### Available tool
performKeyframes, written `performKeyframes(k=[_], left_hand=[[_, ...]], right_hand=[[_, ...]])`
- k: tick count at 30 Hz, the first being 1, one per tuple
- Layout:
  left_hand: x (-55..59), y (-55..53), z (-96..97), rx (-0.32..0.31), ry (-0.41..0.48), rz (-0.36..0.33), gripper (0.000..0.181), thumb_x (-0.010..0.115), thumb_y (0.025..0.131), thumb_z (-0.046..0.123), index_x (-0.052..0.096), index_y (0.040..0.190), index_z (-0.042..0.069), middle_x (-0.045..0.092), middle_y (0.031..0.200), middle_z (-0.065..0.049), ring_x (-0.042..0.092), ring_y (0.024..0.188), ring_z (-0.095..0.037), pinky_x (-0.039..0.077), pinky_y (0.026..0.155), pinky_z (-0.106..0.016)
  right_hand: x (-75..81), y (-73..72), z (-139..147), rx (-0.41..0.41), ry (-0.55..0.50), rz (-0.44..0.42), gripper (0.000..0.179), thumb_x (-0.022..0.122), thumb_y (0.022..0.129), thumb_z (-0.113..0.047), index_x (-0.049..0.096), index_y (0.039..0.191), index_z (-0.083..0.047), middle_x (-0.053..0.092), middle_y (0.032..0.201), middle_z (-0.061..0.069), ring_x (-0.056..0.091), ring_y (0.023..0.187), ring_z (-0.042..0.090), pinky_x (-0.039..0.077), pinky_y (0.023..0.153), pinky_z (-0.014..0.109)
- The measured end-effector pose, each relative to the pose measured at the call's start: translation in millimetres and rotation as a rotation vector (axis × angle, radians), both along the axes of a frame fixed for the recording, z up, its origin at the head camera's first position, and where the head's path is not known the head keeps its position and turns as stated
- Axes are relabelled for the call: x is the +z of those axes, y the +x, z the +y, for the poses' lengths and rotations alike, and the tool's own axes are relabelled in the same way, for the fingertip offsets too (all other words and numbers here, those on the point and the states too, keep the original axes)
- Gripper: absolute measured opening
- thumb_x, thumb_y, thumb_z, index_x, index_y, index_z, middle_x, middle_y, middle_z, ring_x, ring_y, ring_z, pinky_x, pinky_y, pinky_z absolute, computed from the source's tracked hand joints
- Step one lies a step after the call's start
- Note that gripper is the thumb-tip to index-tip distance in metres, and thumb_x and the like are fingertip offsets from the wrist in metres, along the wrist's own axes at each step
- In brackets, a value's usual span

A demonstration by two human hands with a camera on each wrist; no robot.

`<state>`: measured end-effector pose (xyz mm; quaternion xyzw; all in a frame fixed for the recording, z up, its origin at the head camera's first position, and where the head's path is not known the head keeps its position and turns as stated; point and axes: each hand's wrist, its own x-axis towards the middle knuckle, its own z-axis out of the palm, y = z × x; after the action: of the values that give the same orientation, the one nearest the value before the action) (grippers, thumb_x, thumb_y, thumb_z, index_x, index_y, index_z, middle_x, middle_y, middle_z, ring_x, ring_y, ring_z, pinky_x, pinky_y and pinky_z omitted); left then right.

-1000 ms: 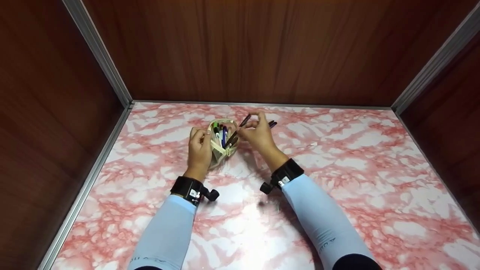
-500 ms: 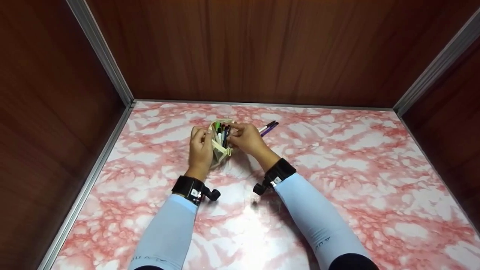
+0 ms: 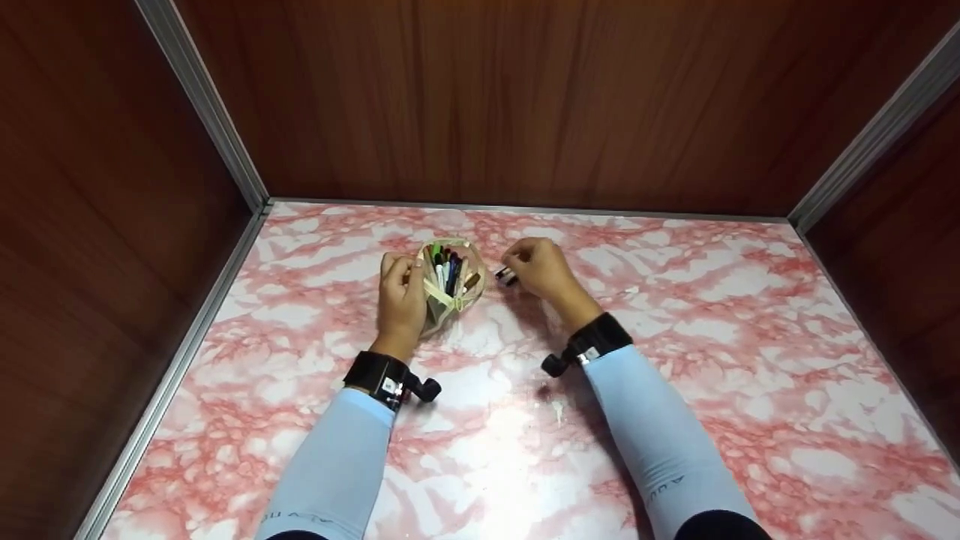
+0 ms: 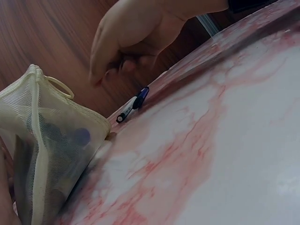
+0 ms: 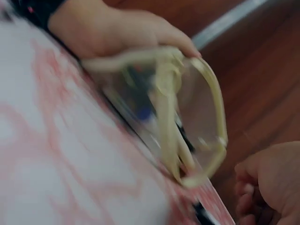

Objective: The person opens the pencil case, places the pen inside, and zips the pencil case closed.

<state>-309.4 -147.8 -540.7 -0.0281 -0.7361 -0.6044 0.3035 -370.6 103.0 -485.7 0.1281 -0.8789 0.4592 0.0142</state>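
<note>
A cream mesh pencil pouch [image 3: 441, 306] stands with its zip mouth spread, and several pens [image 3: 448, 271] stick up inside it. My left hand [image 3: 401, 296] grips the pouch's left rim between thumb and fingers. Just right of the pouch, my right hand [image 3: 546, 268] hovers with loosely bent fingers and nothing visible in them. Below its fingertips two pens [image 3: 506, 277] lie on the table, mostly covered by the hand in the head view. From the left wrist, these pens [image 4: 133, 105] show apart from the right hand [image 4: 136, 37], which is above them.
The table [image 3: 712, 375] has a red and white marbled top. Dark wood panels [image 3: 525, 105] close it in at the back and sides, with metal strips [image 3: 195, 97] along the corners.
My right hand put a dark brown pen into the pouch, let go, and moved right above the pens on the table. The left hand has stayed on the pouch.
</note>
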Motion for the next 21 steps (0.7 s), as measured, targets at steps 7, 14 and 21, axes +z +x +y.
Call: performKeyframes(k=[7,14,21], left_hand=[[-0.6,-0.9,1.7,0.016,0.006,-0.025,0.022,0.060,0.113,0.012,0.067,0.095,0.002,0.053,0.113,-0.008,0.062,0.107,-0.018,0.057,0.097,-0.028],[-0.4,-0.5,4.3,-0.013,0.013,-0.016,0.021,0.060,0.112,0.010,0.067,0.095,0.000,0.054,0.115,-0.013,0.061,0.105,-0.018,0.056,0.095,-0.026],[-1.8,-1.1,2.6,0.011,-0.004,-0.004,0.024,0.060,0.113,0.012,0.065,0.092,0.002,0.054,0.113,-0.009,0.062,0.111,-0.020,0.057,0.102,-0.034]], right_hand=[[-7.9,-7.3,36,-0.021,-0.002,-0.025,0.020,0.070,0.110,-0.017,0.079,0.115,0.000,0.079,0.099,0.020,0.065,0.060,0.014,0.056,0.054,0.028],[-17.5,-7.6,50,0.001,0.196,-0.013,0.024,0.071,0.112,-0.024,0.078,0.123,-0.005,0.075,0.101,0.012,0.065,0.084,0.023,0.052,0.080,0.037],[-19.2,-6.6,51,0.056,0.325,-0.003,0.031,0.070,0.113,-0.030,0.075,0.132,-0.007,0.069,0.099,0.009,0.064,0.095,0.031,0.053,0.093,0.049]])
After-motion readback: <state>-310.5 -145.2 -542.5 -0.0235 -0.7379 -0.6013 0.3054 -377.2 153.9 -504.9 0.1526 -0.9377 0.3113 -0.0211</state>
